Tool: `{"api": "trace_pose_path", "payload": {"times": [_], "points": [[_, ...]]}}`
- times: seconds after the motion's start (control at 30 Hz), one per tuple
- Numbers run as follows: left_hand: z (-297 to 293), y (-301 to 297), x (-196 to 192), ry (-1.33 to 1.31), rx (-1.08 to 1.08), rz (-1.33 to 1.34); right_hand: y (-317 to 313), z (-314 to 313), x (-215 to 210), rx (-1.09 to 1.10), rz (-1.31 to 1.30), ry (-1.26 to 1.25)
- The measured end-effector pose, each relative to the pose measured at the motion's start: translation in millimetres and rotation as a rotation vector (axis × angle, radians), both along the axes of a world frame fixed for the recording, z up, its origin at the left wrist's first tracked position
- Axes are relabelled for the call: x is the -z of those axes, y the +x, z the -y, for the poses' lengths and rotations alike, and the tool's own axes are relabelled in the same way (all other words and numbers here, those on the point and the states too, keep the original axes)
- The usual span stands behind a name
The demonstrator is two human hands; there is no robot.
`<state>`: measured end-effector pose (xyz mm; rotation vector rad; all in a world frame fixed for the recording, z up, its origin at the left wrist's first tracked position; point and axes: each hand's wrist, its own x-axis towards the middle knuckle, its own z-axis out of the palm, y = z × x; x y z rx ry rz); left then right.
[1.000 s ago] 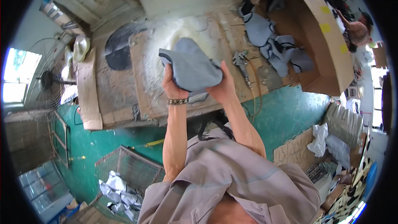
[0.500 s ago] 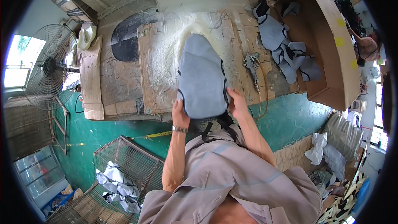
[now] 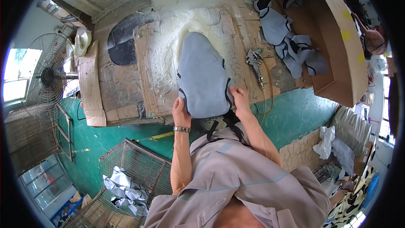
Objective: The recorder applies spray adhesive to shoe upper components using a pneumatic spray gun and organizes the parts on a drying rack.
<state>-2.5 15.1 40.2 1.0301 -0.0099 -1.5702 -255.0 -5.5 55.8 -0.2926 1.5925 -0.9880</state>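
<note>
The person stands at a worn wooden workbench (image 3: 122,88) with a grey padded cover (image 3: 203,76) laid flat on a cardboard sheet (image 3: 156,71) dusted with whitish residue. The left hand (image 3: 181,114) is closed around the cover's near left corner, thumb on top, while the right hand (image 3: 239,99) pinches the near right edge, fingers curled over the dark trim. Held at both near corners like this, the piece lies spread out lengthwise away from the body, its rounded end pointing toward the far side of the bench, probably so its whole face stays flat on the cardboard.

A spray gun (image 3: 254,59) lies just to the right of the cover, hose trailing toward the bench edge, within easy reach of the right hand. More grey pieces (image 3: 287,38) are piled inside an open cardboard box (image 3: 337,46) farther right. A standing fan (image 3: 48,76) is off to the left, and a wire cage (image 3: 135,173) with crumpled cloth sits on the green floor.

The underside of the cover and the fingertips beneath it are hidden, and dark straps at the near edge are too tangled under the shirt to sort out.
</note>
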Motion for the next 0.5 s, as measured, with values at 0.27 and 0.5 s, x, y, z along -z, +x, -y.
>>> {"api": "trace_pose_path", "payload": {"times": [0.27, 0.5], "points": [[108, 23, 75, 0.059, 0.049, 0.955, 10, 97, 30, -0.155, -0.725, -0.199], [114, 26, 84, 0.073, 0.144, 1.388, -15, 98, 57, -0.234, -0.654, -0.306]]}}
